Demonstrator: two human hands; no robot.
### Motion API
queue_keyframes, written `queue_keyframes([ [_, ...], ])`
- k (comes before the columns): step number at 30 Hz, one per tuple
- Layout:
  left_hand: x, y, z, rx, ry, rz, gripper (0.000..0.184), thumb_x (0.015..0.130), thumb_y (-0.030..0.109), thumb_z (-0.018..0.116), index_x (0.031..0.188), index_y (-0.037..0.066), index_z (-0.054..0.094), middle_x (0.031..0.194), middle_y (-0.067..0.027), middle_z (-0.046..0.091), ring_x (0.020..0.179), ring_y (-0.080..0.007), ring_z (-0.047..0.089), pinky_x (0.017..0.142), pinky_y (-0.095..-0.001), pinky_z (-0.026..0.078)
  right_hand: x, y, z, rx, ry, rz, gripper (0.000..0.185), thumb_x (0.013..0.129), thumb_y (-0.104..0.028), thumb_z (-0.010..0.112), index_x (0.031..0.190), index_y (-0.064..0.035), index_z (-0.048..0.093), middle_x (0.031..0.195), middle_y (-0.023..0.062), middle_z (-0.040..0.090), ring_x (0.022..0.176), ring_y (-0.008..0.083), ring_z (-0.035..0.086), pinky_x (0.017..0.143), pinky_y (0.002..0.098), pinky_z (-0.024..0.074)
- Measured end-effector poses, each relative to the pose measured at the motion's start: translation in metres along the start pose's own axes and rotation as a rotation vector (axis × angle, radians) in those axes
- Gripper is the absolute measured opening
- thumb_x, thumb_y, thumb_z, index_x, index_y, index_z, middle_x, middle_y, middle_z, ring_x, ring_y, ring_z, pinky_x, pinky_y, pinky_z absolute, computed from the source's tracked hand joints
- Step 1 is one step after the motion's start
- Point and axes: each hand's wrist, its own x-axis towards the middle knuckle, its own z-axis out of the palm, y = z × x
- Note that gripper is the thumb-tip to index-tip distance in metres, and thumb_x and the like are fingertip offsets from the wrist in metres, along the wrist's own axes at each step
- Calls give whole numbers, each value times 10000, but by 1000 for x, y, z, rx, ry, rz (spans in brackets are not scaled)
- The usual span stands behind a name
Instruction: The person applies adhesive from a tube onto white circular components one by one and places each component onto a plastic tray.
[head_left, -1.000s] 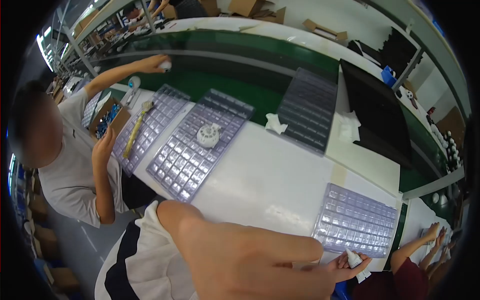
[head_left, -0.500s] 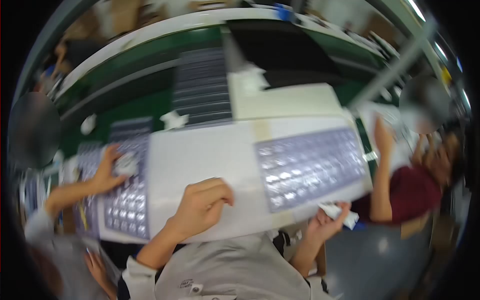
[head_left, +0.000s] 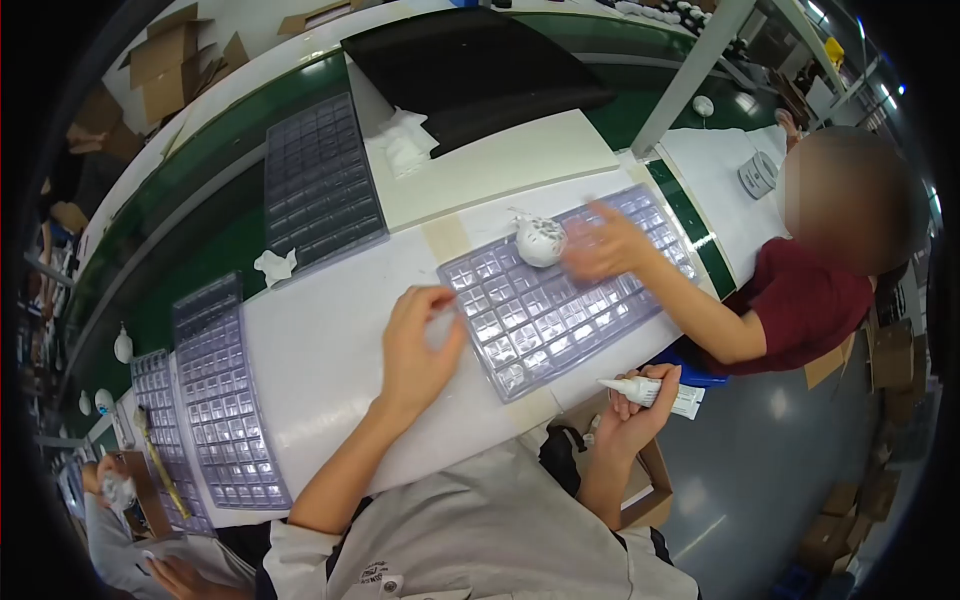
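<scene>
My left hand [head_left: 420, 345] hovers over the white table [head_left: 320, 370], fingers curved and apart, with nothing between them. In my right hand [head_left: 636, 412] is a white nozzle bottle [head_left: 638, 390], its tip pointing left; a white printed strip [head_left: 688, 401] sticks out beside it. A clear compartment tray [head_left: 530, 340] lies to the right of my left hand. On its upper part sits a round white part [head_left: 540, 241], and a co-worker's blurred hand [head_left: 605, 243] is right beside that part.
A co-worker in a dark red shirt [head_left: 800, 300] is at the right. More trays [head_left: 222, 400] lie at the left, near another person's hands [head_left: 112, 478]. A dark tray [head_left: 320, 190], crumpled white paper [head_left: 275, 266] and a black sheet [head_left: 480, 75] lie toward the back.
The view has swung right. My left hand has opened from a loose curl. A round white part now sits on the right tray, with the co-worker's hand beside it.
</scene>
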Motion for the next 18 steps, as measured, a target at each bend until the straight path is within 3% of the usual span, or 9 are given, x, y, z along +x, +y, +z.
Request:
queue_keyframes([
  [3,27,20,29,147,-33,125,514,746,183,769,1154,-29,539,1136,-181,554,1045,-324,543,884,-395,459,4,4,-11,-10,-44,-3,302,1010,-334,495,806,-111,500,605,-12,434,379,53,307,370,197,283],
  [6,53,37,64,228,87,279,626,711,273,807,1141,-80,520,1137,-193,525,989,-354,525,867,-406,449,2,1,-3,-28,6,-2,303,1006,-334,502,798,-113,497,619,-13,440,375,52,304,369,199,282],
  [11,79,33,100,388,72,259,627,690,306,825,1075,-86,522,1110,-199,502,922,-327,522,808,-405,455,-2,-9,1,-6,-30,-63,302,1003,-329,509,790,-114,493,616,-12,428,374,56,294,366,201,276],
  [14,91,26,105,484,-29,132,576,683,321,827,1000,-61,535,1023,-183,524,891,-291,521,752,-399,454,-4,-10,3,-29,20,-72,325,1008,-343,485,797,-96,498,577,-13,411,395,46,299,368,193,270],
  [18,92,20,106,542,-53,167,521,680,327,827,955,-18,550,973,-162,557,838,-278,552,729,-390,459,-6,-5,17,-37,10,-45,328,1014,-339,466,799,-91,485,561,-19,387,406,41,292,374,192,261],
])
